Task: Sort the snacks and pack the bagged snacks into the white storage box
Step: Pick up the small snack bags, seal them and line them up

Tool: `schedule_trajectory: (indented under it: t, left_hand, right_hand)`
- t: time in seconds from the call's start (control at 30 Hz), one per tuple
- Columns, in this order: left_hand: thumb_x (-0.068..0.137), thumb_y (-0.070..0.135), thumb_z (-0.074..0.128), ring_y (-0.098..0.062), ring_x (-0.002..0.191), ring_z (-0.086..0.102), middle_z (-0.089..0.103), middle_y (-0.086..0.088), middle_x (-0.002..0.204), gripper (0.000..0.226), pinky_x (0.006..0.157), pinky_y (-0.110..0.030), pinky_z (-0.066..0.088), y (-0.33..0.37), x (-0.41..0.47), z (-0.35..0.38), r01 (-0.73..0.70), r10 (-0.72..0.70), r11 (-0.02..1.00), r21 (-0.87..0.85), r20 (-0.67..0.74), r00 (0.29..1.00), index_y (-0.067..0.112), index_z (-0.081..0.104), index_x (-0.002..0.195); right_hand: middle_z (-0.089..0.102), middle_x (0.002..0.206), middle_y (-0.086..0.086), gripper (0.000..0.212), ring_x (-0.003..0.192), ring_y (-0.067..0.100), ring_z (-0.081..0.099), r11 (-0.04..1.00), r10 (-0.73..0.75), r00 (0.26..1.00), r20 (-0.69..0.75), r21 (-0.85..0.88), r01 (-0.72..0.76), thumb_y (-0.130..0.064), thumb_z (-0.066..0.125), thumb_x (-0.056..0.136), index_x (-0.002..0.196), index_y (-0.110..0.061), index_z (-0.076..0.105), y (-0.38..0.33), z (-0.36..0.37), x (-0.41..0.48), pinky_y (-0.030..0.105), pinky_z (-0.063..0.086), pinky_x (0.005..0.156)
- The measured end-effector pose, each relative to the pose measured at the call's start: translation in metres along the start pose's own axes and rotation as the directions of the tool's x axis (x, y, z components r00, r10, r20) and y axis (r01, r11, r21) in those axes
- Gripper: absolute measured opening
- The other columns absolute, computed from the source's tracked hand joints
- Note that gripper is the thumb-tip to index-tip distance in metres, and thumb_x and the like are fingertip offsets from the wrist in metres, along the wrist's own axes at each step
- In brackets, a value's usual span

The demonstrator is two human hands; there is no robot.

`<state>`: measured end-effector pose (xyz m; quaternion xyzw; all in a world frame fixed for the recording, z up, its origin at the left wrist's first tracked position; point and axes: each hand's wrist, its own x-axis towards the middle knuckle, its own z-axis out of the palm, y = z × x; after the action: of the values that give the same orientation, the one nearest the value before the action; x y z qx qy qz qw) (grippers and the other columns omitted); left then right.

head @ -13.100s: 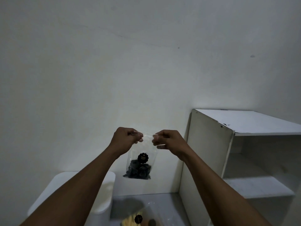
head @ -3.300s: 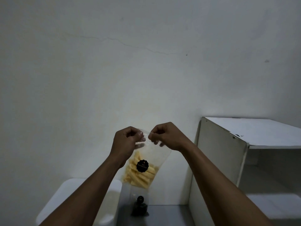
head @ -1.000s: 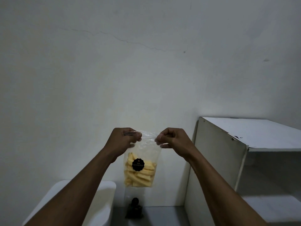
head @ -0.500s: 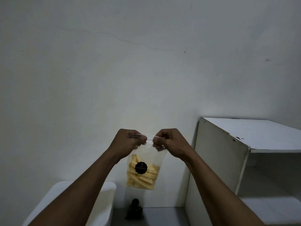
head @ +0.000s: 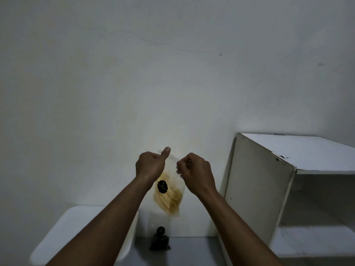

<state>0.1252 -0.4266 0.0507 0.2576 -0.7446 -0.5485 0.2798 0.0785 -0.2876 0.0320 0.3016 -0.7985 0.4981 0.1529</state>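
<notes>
Head camera: both hands are raised before a pale wall [head: 172,83], with a clear bag of yellow sticks [head: 170,197] between them. The right hand [head: 195,170] has its fingers curled and pinches the bag's top edge between thumb and forefinger. The left hand [head: 150,166] is clenched with its thumb [head: 166,151] sticking up; the bag's upper corner passes behind that thumb, and I cannot tell whether this hand holds the bag or has let go. The bag hangs tilted from the grip, blurred, its bottom swung toward the right, a round black label [head: 162,186] on its front.

Straight below the grip, a dark snack bag [head: 160,239] stands upright on a grey surface [head: 192,252] against the wall. Below and left of the grip sits the white storage box [head: 76,223], partly covered by the left forearm. Right of the grip stands a white shelf unit [head: 257,179], its side panel facing the hands.
</notes>
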Motion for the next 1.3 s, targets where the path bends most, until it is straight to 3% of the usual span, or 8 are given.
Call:
schedule_trajectory:
  t: [0.1, 0.23, 0.4, 0.53, 0.7, 1.03, 1.23, 1.3]
  left_hand:
    - [0.09, 0.03, 0.068, -0.019, 0.077, 0.071, 0.074, -0.014, 0.091, 0.033, 0.071, -0.033, 0.062, 0.005, -0.003, 0.0, 0.154, -0.099, 0.945, -0.289, 0.198, 0.975, -0.003, 0.071, 0.089]
    - [0.09, 0.015, 0.07, -0.017, 0.079, 0.074, 0.074, -0.019, 0.093, 0.023, 0.067, -0.028, 0.061, 0.001, -0.004, -0.004, 0.23, -0.117, 0.869, -0.437, 0.271, 0.955, -0.007, 0.07, 0.097]
    - [0.09, 0.014, 0.07, -0.014, 0.065, 0.071, 0.072, -0.016, 0.08, 0.023, 0.057, -0.019, 0.056, 0.002, -0.005, -0.009, 0.14, -0.031, 0.914, -0.381, 0.278, 0.96, -0.008, 0.071, 0.095]
    - [0.092, 0.022, 0.067, -0.019, 0.076, 0.071, 0.075, -0.013, 0.088, 0.026, 0.064, -0.022, 0.059, 0.0, -0.005, -0.016, 0.069, 0.049, 0.954, -0.292, 0.378, 0.925, -0.004, 0.072, 0.095]
    - [0.099, 0.022, 0.057, -0.017, 0.069, 0.065, 0.066, -0.009, 0.08, 0.027, 0.06, -0.023, 0.057, -0.003, -0.007, -0.017, 0.057, 0.067, 0.956, -0.289, 0.403, 0.913, -0.002, 0.067, 0.092]
    - [0.101, 0.02, 0.051, -0.022, 0.083, 0.06, 0.062, -0.009, 0.091, 0.024, 0.065, -0.029, 0.053, -0.012, -0.001, -0.024, 0.053, 0.024, 0.983, -0.174, 0.414, 0.91, 0.011, 0.063, 0.081]
    - [0.093, 0.012, 0.058, -0.027, 0.085, 0.073, 0.069, -0.016, 0.097, 0.021, 0.061, -0.033, 0.06, -0.013, 0.002, -0.022, 0.091, -0.019, 0.948, -0.305, 0.232, 0.973, -0.007, 0.067, 0.094]
    - [0.091, 0.009, 0.059, -0.026, 0.083, 0.073, 0.068, -0.016, 0.095, 0.019, 0.058, -0.032, 0.059, -0.015, 0.001, -0.02, 0.095, -0.031, 0.943, -0.32, 0.2, 0.979, -0.007, 0.067, 0.092]
  right_hand:
    - [0.073, 0.074, -0.006, 0.011, 0.07, 0.003, 0.07, 0.997, -0.055, 0.998, 0.003, -0.062, 0.055, -0.023, 0.06, 0.093, 0.083, -0.02, 0.062, 0.003, 0.005, -0.005, 0.036, 0.06, 0.07]
    - [0.073, 0.074, -0.007, 0.008, 0.071, 0.003, 0.069, 0.997, -0.06, 0.998, 0.022, -0.046, 0.061, -0.026, 0.064, 0.091, 0.085, -0.022, 0.063, 0.005, 0.002, -0.007, 0.036, 0.058, 0.071]
    - [0.076, 0.077, 0.002, 0.038, 0.073, 0.017, 0.073, 0.961, 0.111, 0.98, 0.164, 0.234, -0.148, -0.054, 0.072, 0.077, 0.084, -0.016, 0.067, -0.007, -0.004, -0.005, 0.041, 0.061, 0.072]
    - [0.074, 0.087, 0.019, 0.024, 0.08, 0.028, 0.075, 0.805, 0.21, 0.908, 0.361, 0.464, -0.371, -0.022, 0.066, 0.094, 0.088, 0.001, 0.064, -0.017, -0.015, 0.0, 0.031, 0.059, 0.066]
    - [0.071, 0.097, 0.03, 0.012, 0.091, 0.04, 0.073, 0.797, 0.212, 0.885, 0.414, 0.451, -0.401, -0.005, 0.06, 0.093, 0.086, 0.002, 0.066, -0.016, -0.016, 0.003, 0.041, 0.062, 0.08]
    - [0.071, 0.101, 0.03, 0.014, 0.09, 0.036, 0.074, 0.843, 0.201, 0.864, 0.462, 0.368, -0.393, -0.005, 0.054, 0.096, 0.09, 0.0, 0.065, -0.014, -0.013, 0.005, 0.036, 0.061, 0.075]
    - [0.077, 0.094, 0.009, 0.045, 0.089, 0.02, 0.075, 0.909, 0.183, 0.884, 0.431, 0.269, -0.319, -0.052, 0.074, 0.08, 0.101, -0.012, 0.064, -0.005, -0.003, -0.004, 0.042, 0.061, 0.082]
    - [0.078, 0.091, 0.0, 0.043, 0.086, 0.016, 0.074, 0.948, 0.165, 0.895, 0.414, 0.185, -0.26, -0.052, 0.08, 0.071, 0.1, -0.023, 0.065, 0.006, 0.005, -0.011, 0.043, 0.061, 0.082]
